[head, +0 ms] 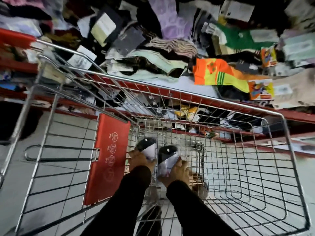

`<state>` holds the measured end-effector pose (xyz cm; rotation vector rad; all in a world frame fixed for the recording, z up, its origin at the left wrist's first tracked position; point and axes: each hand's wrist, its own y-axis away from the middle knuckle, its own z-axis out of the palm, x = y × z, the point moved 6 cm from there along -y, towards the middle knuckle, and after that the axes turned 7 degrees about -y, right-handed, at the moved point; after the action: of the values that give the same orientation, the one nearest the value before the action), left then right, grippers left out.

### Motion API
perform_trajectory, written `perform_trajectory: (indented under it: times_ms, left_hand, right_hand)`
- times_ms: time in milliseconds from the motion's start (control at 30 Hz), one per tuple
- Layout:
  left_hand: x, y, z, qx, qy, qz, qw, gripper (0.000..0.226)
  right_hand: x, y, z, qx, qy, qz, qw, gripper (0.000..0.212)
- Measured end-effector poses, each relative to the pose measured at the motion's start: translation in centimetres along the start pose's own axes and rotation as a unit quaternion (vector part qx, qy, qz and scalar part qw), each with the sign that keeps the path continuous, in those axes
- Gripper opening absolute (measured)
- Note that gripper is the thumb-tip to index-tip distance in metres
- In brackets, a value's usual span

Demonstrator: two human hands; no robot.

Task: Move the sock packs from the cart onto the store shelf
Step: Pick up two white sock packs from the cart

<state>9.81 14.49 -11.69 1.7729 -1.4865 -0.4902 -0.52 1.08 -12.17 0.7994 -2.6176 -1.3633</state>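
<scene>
Both of my hands reach down into the wire shopping cart [221, 103]. My left hand [139, 160] grips a black-and-white sock pack [147, 146] low in the basket. My right hand [179, 172] grips a second black-and-white sock pack [167, 159] just to the right of the first. The two packs stand side by side, black ends pointing away from me. Beyond the cart's far rim lies the store shelf [187, 82], red-edged and heaped with mixed socks, among them an orange-and-yellow pair [219, 74] and a green pair [238, 38].
The cart's red child-seat flap [109, 157] stands upright just left of my hands. A lower red shelf [221, 133] with more socks shows through the cart's wire. Grey tiled floor [68, 130] lies under the basket. A red cart handle [15, 38] is at upper left.
</scene>
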Motion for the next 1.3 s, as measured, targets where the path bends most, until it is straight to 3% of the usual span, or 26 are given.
perform_trajectory:
  times_ms: [233,467,700,867,967,1100,1300]
  left_hand:
    - [-0.9,-1.5,1.6,0.047,0.021,-0.046,0.998,0.116]
    - [-0.8,-0.4,0.0,0.045,0.024,-0.048,0.998,0.103]
    - [1.4,5.4,-5.0,0.090,0.040,0.005,0.995,0.087]
    - [3.7,11.2,-10.6,0.156,0.136,0.052,0.977,0.085]
    - [5.1,15.2,-14.8,0.207,0.169,0.097,0.959,0.079]
    - [6.6,18.7,-20.5,0.288,0.242,0.149,0.914,0.103]
    - [9.6,23.4,-29.0,0.371,0.286,0.251,0.847,0.101]
  right_hand:
    - [-0.1,-1.1,1.4,0.070,0.026,-0.001,0.997,0.142]
    - [0.9,-0.9,-1.5,0.064,0.046,-0.012,0.997,0.104]
    - [1.3,3.1,-8.5,0.100,-0.051,-0.036,0.993,0.121]
    - [-0.2,7.9,-14.1,0.144,-0.113,-0.077,0.980,0.139]
    - [-1.8,11.6,-18.2,0.196,-0.151,-0.127,0.961,0.139]
    - [-4.6,15.9,-23.6,0.265,-0.208,-0.217,0.916,0.129]
    - [-10.1,22.3,-31.3,0.338,-0.251,-0.339,0.841,0.119]
